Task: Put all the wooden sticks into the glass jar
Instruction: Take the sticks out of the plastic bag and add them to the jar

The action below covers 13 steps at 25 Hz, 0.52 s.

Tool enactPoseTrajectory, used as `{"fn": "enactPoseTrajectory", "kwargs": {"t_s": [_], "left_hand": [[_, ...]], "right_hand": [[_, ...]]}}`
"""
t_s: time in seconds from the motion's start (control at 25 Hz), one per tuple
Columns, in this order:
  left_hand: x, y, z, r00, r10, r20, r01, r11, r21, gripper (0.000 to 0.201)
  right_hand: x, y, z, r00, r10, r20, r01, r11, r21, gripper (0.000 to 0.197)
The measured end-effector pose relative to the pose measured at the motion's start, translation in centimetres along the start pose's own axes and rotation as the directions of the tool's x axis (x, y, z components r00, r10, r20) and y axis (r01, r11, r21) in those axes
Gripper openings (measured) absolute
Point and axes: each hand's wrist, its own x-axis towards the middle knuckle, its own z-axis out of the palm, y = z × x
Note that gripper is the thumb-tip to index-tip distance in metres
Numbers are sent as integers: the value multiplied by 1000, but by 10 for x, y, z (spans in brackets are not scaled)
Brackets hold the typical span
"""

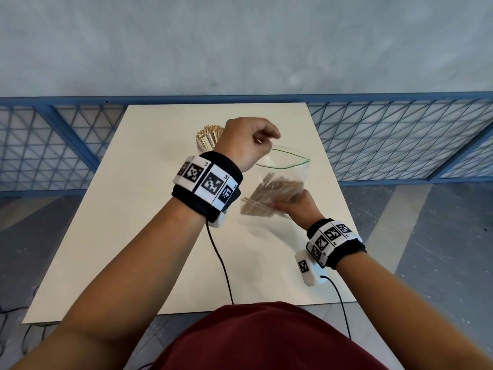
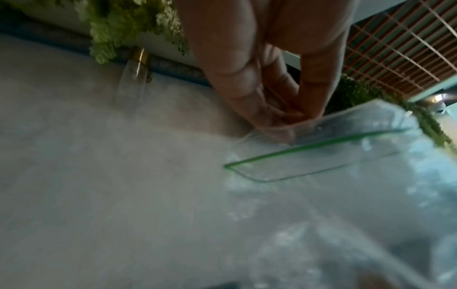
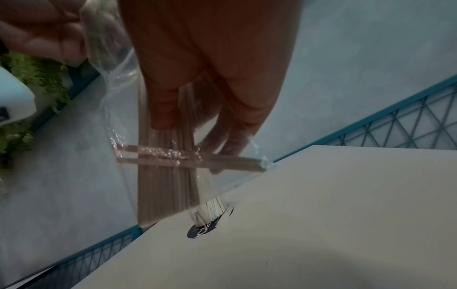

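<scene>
The setting appears to be a data-recording or test area, not a home. A plain white table [image 1: 112, 236] stands against a blue metal mesh barrier [image 1: 400, 134] on a bare grey concrete floor [image 1: 240, 44]. Both wrists carry cabled marker bands [image 1: 208, 182]. Green foliage [image 2: 111, 29], possibly artificial, shows blurred.

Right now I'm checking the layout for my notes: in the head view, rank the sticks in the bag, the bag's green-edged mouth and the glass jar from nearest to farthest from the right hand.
1. The sticks in the bag: gripped through the plastic by the right hand.
2. The bag's green-edged mouth: above, pinched by the left hand.
3. The glass jar: far left, behind the left hand.
</scene>
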Motion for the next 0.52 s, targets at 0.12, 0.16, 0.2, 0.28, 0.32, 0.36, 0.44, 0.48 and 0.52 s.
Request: {"fn": "enactPoseTrajectory", "kwargs": {"t_s": [0.12, 0.16, 0.2, 0.28, 0.32, 0.36, 0.44, 0.48, 0.52], "left_hand": [[0, 2, 7, 962, -162, 220, 102, 960, 261, 24], [2, 0, 10, 944, -210, 253, 108, 925, 365, 25], [3, -1, 12, 920, -258, 293, 105, 886, 452, 26], [3, -2, 15, 860, -338, 383, 64, 815, 576, 25], [2, -3, 16, 838, -356, 413, 39, 795, 606, 27], [3, -3, 17, 826, -360, 434, 21, 789, 614, 28], [4, -4, 18, 823, -341, 453, -10, 790, 613, 28], [4, -4, 19, 822, -336, 460, -30, 781, 624, 23], [4, -4, 20, 812, -346, 471, -53, 759, 648, 16]], "right_hand": [[2, -1, 3, 1000, -11, 8, 11, 1000, 0, 25], [3, -2, 4, 1000, -12, 5, 12, 1000, -2, 24], [4, -3, 4, 1000, -10, -3, 10, 1000, -4, 22], [8, -3, 3, 1000, -5, -18, 4, 1000, -12, 20], [9, -2, 3, 1000, -7, -20, 7, 1000, -23, 20], [10, -2, 3, 1000, -10, -22, 9, 999, -33, 21], [12, 0, 3, 999, -19, -27, 18, 999, -38, 22], [12, -1, 3, 1000, -26, -16, 26, 999, -36, 21], [12, -2, 3, 1000, -29, 4, 29, 999, -41, 21]]}}
